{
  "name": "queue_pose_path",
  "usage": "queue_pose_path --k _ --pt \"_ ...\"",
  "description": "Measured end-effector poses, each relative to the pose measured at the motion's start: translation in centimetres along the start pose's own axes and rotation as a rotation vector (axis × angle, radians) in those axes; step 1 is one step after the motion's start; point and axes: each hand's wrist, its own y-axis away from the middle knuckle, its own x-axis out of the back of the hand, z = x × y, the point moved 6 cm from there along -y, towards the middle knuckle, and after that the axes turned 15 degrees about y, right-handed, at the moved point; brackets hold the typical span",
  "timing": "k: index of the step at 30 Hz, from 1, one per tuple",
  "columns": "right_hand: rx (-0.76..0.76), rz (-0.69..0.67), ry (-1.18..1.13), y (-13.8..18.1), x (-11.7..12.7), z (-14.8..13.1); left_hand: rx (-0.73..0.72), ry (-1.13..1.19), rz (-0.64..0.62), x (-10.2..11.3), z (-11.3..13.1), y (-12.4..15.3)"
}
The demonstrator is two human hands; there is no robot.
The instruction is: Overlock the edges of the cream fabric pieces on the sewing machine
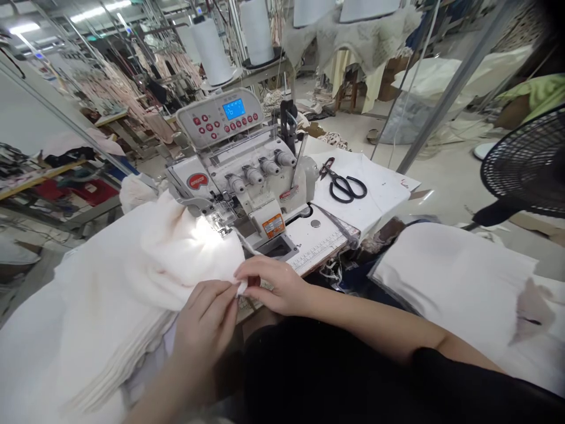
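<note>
The left hand (pixel 205 323) and right hand (pixel 271 282) pinch a small corner of white fabric (pixel 241 288) between them. The corner seems to belong to a thick folded pile of white cloth (pixel 132 265), whose length runs from lower left up toward the presser foot (pixel 223 213) of an overlock sewing machine (pixel 238 171). The right hand sits slightly nearer the machine. The hands hide most of the corner, and glare blurs the cloth beside the foot. Beyond, black-handled scissors (pixel 343 187) lie on white paper (pixel 375 188).

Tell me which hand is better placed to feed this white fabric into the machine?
Probably the right hand: it pinches the white fabric's edge, nearer the white overlock machine than the left hand.
</note>
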Motion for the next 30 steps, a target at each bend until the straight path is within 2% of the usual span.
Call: queue_pose_path --k 4,7,11,16,19,22,26,30 --pt "0.087 -0.110 0.052 -0.9 0.4 -0.5 0.015 0.056 0.033 0.1 -0.1 -0.1" --pt "0.104 -0.133 0.103 -1.4 0.8 -1.0 0.055 -0.048 0.049 0.4 -0.8 -0.1" --pt "0.055 -0.122 0.092 -1.3 1.1 -0.9 0.071 -0.322 -0.046 0.6 -2.2 0.1" --pt "0.009 -0.114 0.019 -1.4 0.5 0.6 0.034 -0.475 -0.114 1.0 -3.3 0.0" --pt "0.013 -0.114 0.017 -2.4 -0.1 1.9 0.058 -0.535 -0.145 1.1 -4.1 -0.6" --pt "0.024 -0.125 0.058 -3.9 -0.5 3.1 0.122 -0.564 -0.181 1.1 -5.0 -1.5" --pt "0.046 -0.158 0.250 -5.6 -0.6 3.7 0.310 -0.593 -0.305 0.9 -6.7 -3.0" --pt "0.071 -0.065 0.435 -4.5 0.2 3.2 0.478 -0.531 -0.354 1.2 -9.0 -4.6"
